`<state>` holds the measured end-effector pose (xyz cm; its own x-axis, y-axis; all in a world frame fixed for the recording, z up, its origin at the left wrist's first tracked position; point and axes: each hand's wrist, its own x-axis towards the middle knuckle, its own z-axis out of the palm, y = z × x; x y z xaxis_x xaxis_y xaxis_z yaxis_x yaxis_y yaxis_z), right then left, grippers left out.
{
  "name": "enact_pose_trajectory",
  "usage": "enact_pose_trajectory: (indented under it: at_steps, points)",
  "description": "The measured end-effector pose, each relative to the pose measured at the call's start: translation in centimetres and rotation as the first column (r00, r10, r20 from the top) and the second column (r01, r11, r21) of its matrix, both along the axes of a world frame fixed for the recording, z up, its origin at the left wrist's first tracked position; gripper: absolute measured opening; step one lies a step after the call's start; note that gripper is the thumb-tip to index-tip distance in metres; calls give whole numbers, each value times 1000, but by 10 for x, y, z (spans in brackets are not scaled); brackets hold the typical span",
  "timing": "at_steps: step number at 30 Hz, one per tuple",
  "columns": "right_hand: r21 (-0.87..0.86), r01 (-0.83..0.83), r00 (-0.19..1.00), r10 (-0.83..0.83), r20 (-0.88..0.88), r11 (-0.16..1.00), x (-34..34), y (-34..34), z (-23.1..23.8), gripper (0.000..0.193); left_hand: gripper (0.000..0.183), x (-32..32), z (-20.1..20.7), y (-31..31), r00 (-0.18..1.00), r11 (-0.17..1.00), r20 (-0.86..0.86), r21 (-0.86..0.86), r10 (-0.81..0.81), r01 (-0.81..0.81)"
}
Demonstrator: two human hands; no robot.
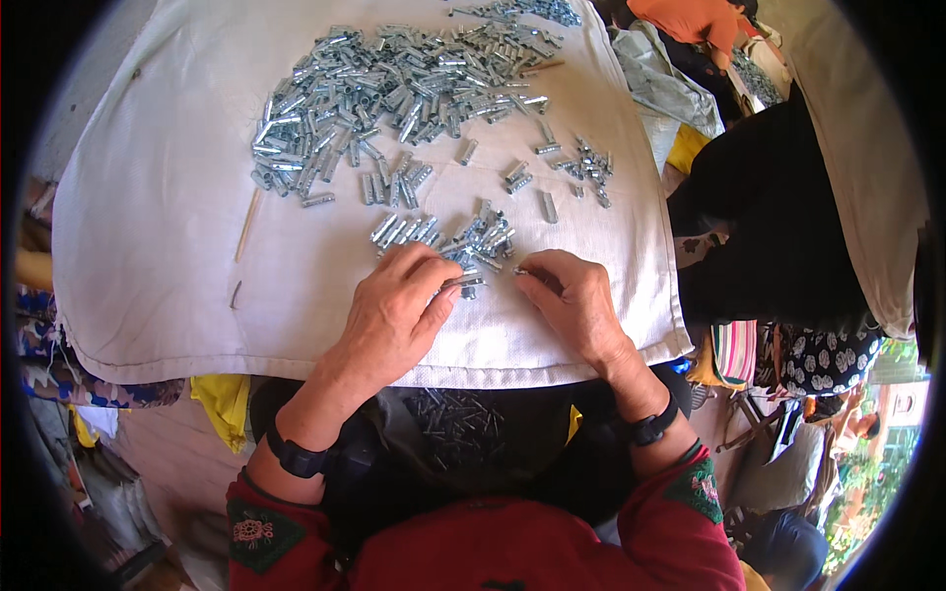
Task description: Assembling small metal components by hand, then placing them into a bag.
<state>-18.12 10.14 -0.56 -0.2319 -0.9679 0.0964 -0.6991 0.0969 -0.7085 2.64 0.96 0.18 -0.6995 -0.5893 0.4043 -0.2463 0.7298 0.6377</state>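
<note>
On the white cloth-covered table (158,256), a small group of silvery metal sleeves (473,236) lies right in front of my hands. My left hand (394,300) is closed, thumb and forefinger pinching a metal sleeve (465,281) at the near edge of that group. A little to the right, my right hand (576,300) is also closed, its fingertips pinched on a small metal piece (521,271) that is mostly hidden. Farther back spreads a large heap of similar sleeves (394,89). Smaller metal pieces (591,167) are gathered to the right of it.
A thin wooden stick (248,225) lies left of the heap. Below the table edge, a dark bag (458,424) on my lap holds many thin metal pieces. At the upper right, a person in an orange top (695,22) sits near grey sacks (655,74).
</note>
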Motion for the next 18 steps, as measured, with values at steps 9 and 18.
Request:
enact_pose_trajectory:
  at_steps: [9,18]
  points:
    - [172,1,772,-110,626,985,-1,2,15,15,19,-3,-11,9,983,766,-179,628,-30,137]
    - [49,-111,481,11,877,993,16,6,17,14,12,-10,-7,16,957,818,-271,523,-106,239]
